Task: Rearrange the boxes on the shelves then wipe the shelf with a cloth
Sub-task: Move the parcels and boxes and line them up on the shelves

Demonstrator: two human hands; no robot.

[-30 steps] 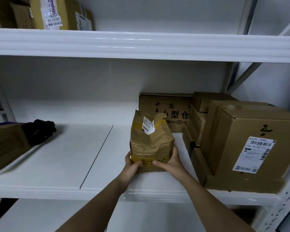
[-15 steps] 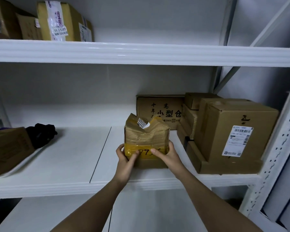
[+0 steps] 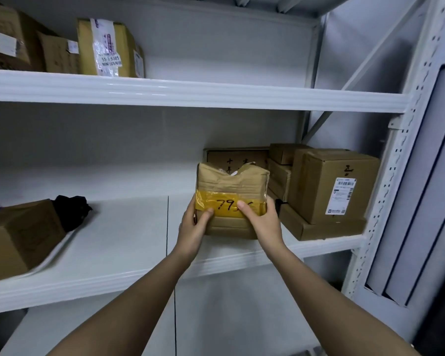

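At the middle shelf point(image 3: 113, 242) front edge | left hand point(image 3: 194, 226) and right hand point(image 3: 263, 222) clamp crumpled parcel point(image 3: 231, 199) from both sides, beside stacked boxes point(image 3: 329, 186) | risk: soft sides buckle, parcel slips off the edge

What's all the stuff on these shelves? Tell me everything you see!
Crumpled brown cardboard parcel with yellow tape: one, brown, middle shelf, held at the front.
Brown cardboard boxes: about five, stacked at the right of the middle shelf.
Brown cardboard box: one, left of the middle shelf, on a white tray.
Black cloth: one, behind that box.
Taped brown boxes: about three, top shelf, left.
White metal shelf: several levels.
Left hand: grips the parcel's left side.
Right hand: grips its right side.
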